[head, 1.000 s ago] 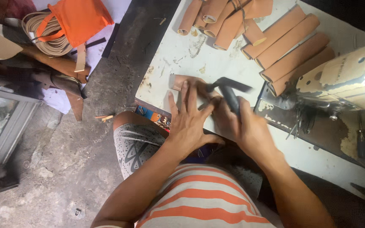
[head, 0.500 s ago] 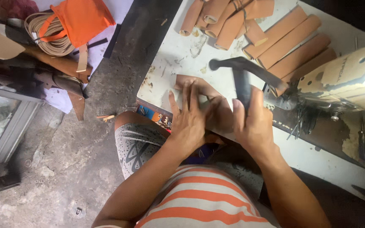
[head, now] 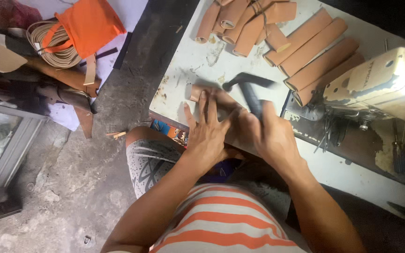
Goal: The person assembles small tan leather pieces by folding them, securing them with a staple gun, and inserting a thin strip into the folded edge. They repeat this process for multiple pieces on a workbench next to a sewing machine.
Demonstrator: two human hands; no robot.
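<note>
My left hand (head: 209, 131) lies flat with fingers spread on a tan leather piece (head: 197, 92) at the near edge of the white worktable (head: 188, 61). Gripped in my right hand (head: 270, 136) is a dark hammer (head: 251, 89), its blurred head just above the leather's far end. Both hands sit side by side, almost touching.
Several rolled tan leather pieces (head: 305, 47) lie across the far part of the table. A cream sewing machine (head: 380, 79) stands at the right. On the floor to the left are an orange bag (head: 87, 23) with coiled cord (head: 55, 47) and brown leather scraps.
The hammer rose half a second ago and has now come back down toward the leather. My left hand has stayed pressed on the piece.
</note>
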